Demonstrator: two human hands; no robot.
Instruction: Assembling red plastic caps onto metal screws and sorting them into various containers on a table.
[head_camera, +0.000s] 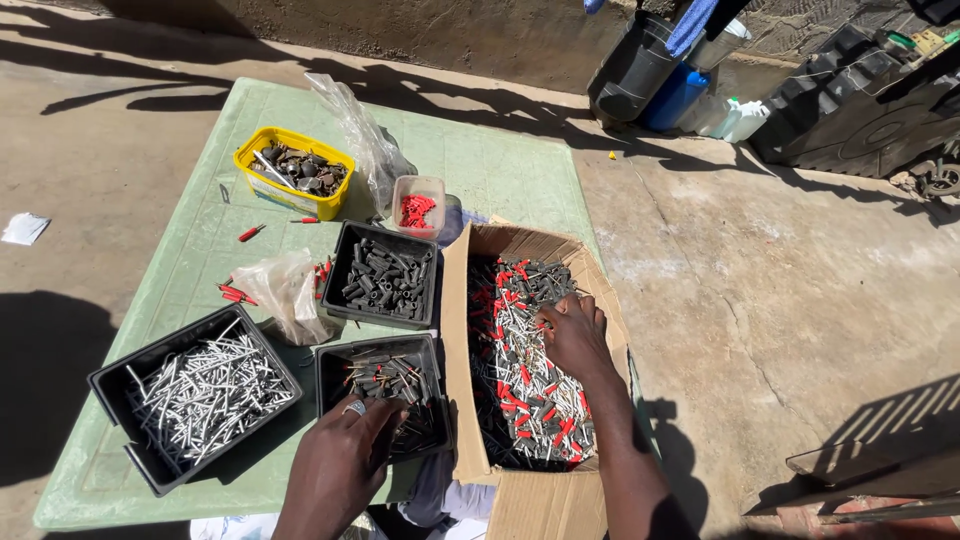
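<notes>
My right hand (573, 332) reaches into an open cardboard box (457, 330) filled with mixed silver pins and red and dark sleeves (528, 400); its fingers curl down into the pile, and whether they hold a piece is hidden. My left hand (345, 450), wearing a ring, rests over the near edge of a black tray (432, 395) of dark pieces with metal pins. Another black tray (112, 385) to the left holds silver pins. A third black tray (345, 270) behind holds dark cylindrical sleeves.
All of it sits on a green mat (500, 165) on a concrete floor. A yellow tub (262, 190) of rusty parts, a small clear tub (404, 190) of red pieces, two plastic bags (285, 290) and loose red pieces (250, 233) lie on it. Bins and jugs (690, 90) stand behind.
</notes>
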